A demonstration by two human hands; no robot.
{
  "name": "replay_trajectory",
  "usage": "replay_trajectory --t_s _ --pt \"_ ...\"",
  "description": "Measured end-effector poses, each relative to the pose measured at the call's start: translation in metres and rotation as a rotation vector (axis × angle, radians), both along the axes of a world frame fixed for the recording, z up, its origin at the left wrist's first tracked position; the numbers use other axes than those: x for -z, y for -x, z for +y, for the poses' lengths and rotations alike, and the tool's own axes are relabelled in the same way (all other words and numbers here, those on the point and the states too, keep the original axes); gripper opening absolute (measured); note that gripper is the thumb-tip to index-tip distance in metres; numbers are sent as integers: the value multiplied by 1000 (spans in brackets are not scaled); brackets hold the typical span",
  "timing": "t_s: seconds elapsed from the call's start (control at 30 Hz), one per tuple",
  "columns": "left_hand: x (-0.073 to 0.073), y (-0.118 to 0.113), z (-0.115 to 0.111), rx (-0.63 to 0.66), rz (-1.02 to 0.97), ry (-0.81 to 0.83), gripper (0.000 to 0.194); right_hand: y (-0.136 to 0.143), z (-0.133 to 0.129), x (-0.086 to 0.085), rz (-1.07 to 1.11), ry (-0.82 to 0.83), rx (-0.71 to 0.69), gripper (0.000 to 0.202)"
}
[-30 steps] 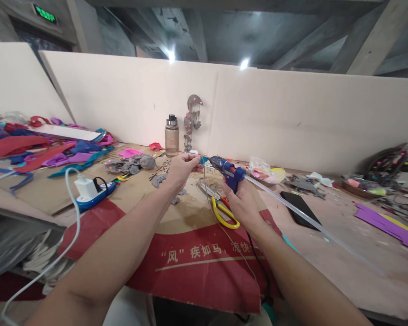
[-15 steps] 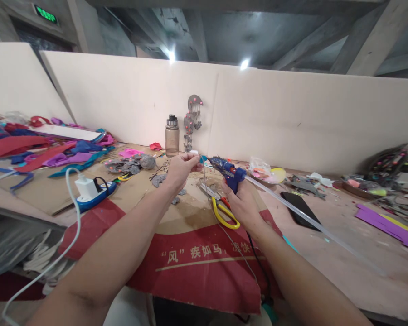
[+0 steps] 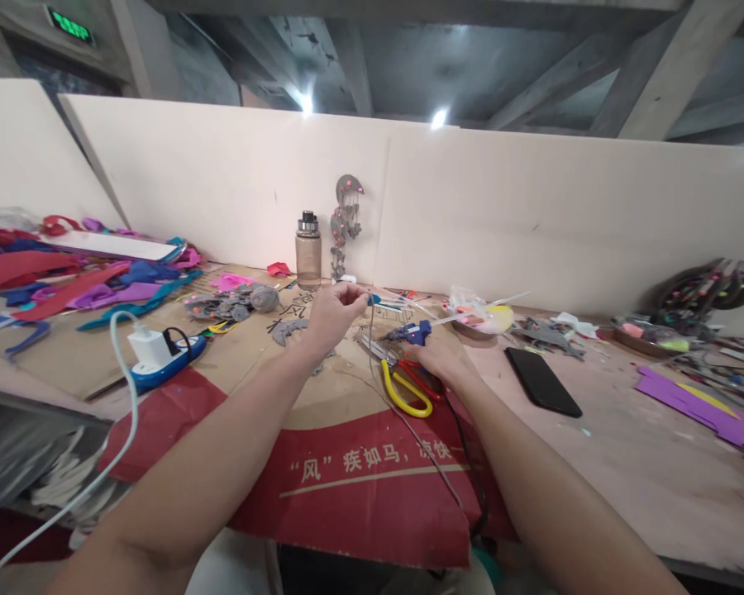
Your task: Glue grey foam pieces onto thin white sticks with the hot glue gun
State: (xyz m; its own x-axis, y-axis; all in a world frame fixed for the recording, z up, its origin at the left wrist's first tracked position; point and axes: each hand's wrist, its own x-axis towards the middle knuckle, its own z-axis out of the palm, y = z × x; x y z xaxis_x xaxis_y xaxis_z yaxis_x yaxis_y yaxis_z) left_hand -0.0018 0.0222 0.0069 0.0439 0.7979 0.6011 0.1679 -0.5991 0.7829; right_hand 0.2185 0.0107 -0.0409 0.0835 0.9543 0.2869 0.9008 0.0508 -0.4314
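Note:
My left hand (image 3: 342,314) is closed in a pinch at the centre, holding grey yarn (image 3: 372,318) with a small blue piece (image 3: 374,299) at its fingertips. The yarn trails down across the cardboard. My right hand (image 3: 443,364) is closed around the handle of a blue glue gun (image 3: 417,332), low over the table with its nozzle pointing left; the fingers are partly hidden. A long clear glue stick (image 3: 489,306) juts from the gun's back. Just below lie yellow-handled scissors (image 3: 409,405) and a red-handled tool (image 3: 422,382).
A bottle (image 3: 308,252) stands at the back beside a grey hanging ornament (image 3: 348,190). A phone (image 3: 542,382) lies right. A blue power strip (image 3: 167,373) with a white charger and cable is left. Felt strips (image 3: 117,285) pile up far left; a bowl (image 3: 477,329) holds scraps.
My right hand has lowered the glue gun from the blue piece toward the table and turned it, so the glue stick now points up and right. My left hand keeps its pinch.

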Motion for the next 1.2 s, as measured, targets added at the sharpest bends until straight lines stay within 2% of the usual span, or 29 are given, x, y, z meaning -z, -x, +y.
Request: replay_trajectory --t_s 0.17,0.23,0.3,0.4,0.5,0.57,0.63,0.7,0.8,0.97,1.2 --pt "1 -4 -4 -25 26 -64 13 -5 4 15 -154 -32 116 40" --pt "2 -4 -3 -41 32 -104 12 -5 0 12 -178 -51 223 44" --pt "3 -3 -3 -78 65 -169 11 -1 -8 3 -123 -162 249 40" --pt "3 -2 -4 -141 171 -317 10 20 -22 -17 148 -374 70 27" --pt "2 -1 -5 -153 249 -422 10 56 -35 -35 596 -373 -198 22" --pt "2 0 -5 -160 263 -434 10 79 -37 -40 917 -276 -379 27" --pt "2 1 -5 -171 254 -417 10 95 -36 -40 1137 -191 -428 31" --pt "3 0 -4 -172 220 -367 9 100 -33 -38 1201 -197 -396 29" --pt "4 -2 -4 -127 116 -213 9 97 -30 -33 1113 -292 -344 21" --pt "2 -9 -7 80 -62 65 13 89 -31 -32 1000 -355 -271 19" --pt "3 -12 -8 201 -170 167 17 87 -33 -35 928 -403 -182 19"
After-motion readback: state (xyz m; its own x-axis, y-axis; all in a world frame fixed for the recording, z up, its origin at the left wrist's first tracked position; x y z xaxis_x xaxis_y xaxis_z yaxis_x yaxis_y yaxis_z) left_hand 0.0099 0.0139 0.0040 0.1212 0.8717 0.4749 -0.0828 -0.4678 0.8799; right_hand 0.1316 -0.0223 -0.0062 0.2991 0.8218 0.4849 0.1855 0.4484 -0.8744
